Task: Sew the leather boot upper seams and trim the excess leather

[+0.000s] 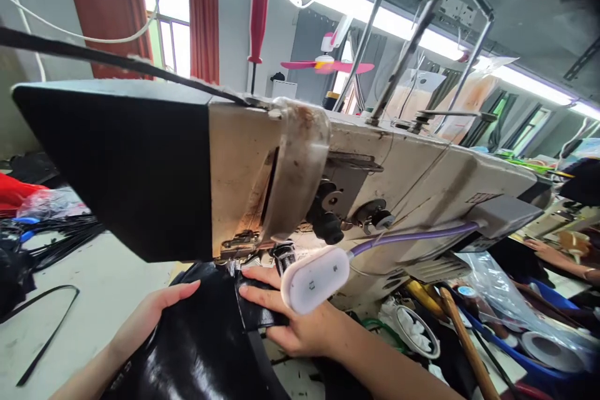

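A shiny black piece of material (201, 344) lies under the head of a worn cream sewing machine (403, 181), reaching up to the presser foot (237, 250). My left hand (150, 315) lies flat on the left side of the black material, fingers stretched toward the needle area. My right hand (290, 319) presses flat on a black strip (257, 312) just right of the foot, fingers extended, partly hidden behind a white oval lamp (315, 279) on a purple gooseneck.
A black cover (122, 169) caps the machine's left end. Loose black straps (47, 325) lie on the pale table at left, with black cords and red cloth behind. At right are a wooden handle (464, 344), tape rolls, plastic bags, and another person's arm (557, 256).
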Motion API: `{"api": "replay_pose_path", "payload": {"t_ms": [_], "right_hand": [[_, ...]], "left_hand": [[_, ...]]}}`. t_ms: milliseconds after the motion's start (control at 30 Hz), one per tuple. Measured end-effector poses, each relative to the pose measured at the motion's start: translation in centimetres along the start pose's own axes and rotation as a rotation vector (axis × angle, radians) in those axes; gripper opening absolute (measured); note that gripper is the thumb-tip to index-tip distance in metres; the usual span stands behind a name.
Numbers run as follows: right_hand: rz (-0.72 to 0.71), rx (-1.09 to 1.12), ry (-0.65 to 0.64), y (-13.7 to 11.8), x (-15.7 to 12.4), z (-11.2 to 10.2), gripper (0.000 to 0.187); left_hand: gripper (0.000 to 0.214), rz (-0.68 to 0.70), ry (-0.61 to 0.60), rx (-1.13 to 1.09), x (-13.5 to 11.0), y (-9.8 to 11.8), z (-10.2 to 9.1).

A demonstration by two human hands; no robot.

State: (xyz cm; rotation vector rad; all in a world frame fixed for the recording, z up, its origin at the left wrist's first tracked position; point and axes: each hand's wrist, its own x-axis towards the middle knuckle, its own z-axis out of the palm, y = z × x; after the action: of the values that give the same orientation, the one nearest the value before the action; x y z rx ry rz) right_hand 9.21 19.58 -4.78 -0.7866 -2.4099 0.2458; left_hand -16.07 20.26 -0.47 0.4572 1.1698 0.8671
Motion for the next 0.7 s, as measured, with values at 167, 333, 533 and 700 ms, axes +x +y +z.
{"api": "replay_pose_path", "payload": {"t_ms": [167,333,533,700], "right_hand": [[-0.014,0.032,0.014,0.4,0.3,-0.1,0.060],[-0.063,0.045,0.058,0.3,0.6,-0.2,0.054],[-0.079,0.038,0.086,-0.2,0.7,-0.5,0.049],[-0.010,0.047,0.053,0.2,0.8,-0.1,0.049]], "left_hand": [[0.024,-0.134,-0.061,-0.057,-0.9,0.9,1.1],[0.025,-0.116,-0.042,-0.038,-1.3,0.7,1.1],[0.023,-0.098,-0.064,0.016,-1.1,0.4,0.4],[0.027,-0.077,-0.101,0.007,0.2,1.1,0.2]]}}
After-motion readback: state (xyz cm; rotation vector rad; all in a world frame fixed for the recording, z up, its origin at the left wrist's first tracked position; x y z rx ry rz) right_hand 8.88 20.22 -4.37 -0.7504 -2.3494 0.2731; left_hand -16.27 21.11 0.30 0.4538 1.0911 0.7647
